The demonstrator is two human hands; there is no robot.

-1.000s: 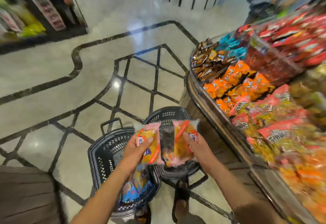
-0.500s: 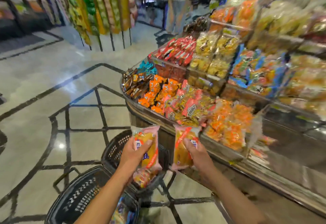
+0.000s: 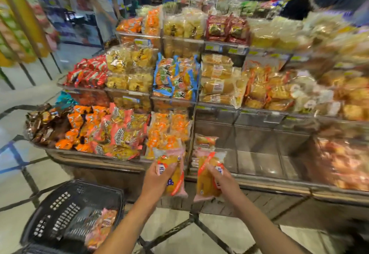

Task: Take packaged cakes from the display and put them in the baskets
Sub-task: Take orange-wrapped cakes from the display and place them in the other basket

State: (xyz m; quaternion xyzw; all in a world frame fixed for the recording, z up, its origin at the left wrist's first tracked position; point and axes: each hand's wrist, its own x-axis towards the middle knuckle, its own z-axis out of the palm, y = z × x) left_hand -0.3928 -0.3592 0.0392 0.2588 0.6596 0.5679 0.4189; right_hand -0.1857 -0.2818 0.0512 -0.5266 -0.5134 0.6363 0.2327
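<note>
Nearest you, at lower left, the black basket (image 3: 65, 211) already holds a few packaged cakes (image 3: 101, 227). Just ahead, your left hand (image 3: 154, 181) grips one pink-and-yellow cake pack (image 3: 174, 175), thumb across its front. Your right hand (image 3: 224, 182) is curled round a second pack (image 3: 206, 175) just beside it. Each pack's long axis runs away from you, top ends toward the display (image 3: 269, 188) and splayed slightly apart. Beyond, wrapped snacks (image 3: 119, 132) heap its tiers.
</note>
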